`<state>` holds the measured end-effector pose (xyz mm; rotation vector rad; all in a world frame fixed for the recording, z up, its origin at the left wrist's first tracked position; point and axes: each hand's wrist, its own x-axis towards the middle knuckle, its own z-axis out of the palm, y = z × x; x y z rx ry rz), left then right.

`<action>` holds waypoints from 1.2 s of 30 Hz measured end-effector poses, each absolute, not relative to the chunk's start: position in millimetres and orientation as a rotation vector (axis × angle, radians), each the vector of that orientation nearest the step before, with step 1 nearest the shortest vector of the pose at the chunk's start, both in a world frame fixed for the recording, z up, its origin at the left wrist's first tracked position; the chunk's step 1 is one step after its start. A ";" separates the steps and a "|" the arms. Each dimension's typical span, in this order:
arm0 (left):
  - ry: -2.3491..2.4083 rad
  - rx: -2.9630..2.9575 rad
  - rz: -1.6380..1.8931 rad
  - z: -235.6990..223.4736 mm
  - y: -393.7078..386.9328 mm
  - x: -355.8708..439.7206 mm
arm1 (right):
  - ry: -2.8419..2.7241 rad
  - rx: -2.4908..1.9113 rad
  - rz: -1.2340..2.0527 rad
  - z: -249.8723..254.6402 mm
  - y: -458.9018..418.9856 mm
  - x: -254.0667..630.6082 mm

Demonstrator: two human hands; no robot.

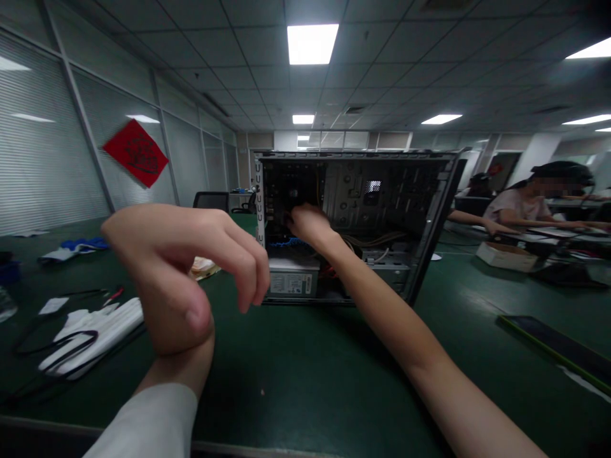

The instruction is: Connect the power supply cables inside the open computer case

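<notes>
An open computer case [429, 210] stands upright on the green table [310, 369], its side panel off and its inside facing me. My right hand [308, 226] reaches inside it at the left part, fingers closed on something I cannot make out near the dark board and blue cables. My left hand [184, 273] hovers close to the camera above the table, in front of the case's lower left corner. Its fingers droop downward, loosely curled, with nothing in them. A grey power supply [292, 280] sits at the case's bottom.
White gloves [90, 334] and black cables [57, 346] lie at the left, with a blue-and-white glove [71, 249] farther back. A dark flat panel [558, 346] lies at the right. A person [529, 200] sits at another table at the far right beside a white box [506, 256].
</notes>
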<state>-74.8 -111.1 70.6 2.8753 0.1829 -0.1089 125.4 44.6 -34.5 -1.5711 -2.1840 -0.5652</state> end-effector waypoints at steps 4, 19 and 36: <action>0.176 2.938 -0.173 71.5 -117.0 -76.1 | -2.203 -1.549 -0.556 -33.6 45.3 119.5; 0.345 2.892 -0.092 60.0 -99.7 -48.7 | -2.210 -1.497 -0.483 -31.8 45.5 110.6; 0.386 2.885 -0.073 67.4 -107.9 -70.9 | -2.153 -1.574 -0.510 -33.1 45.7 116.7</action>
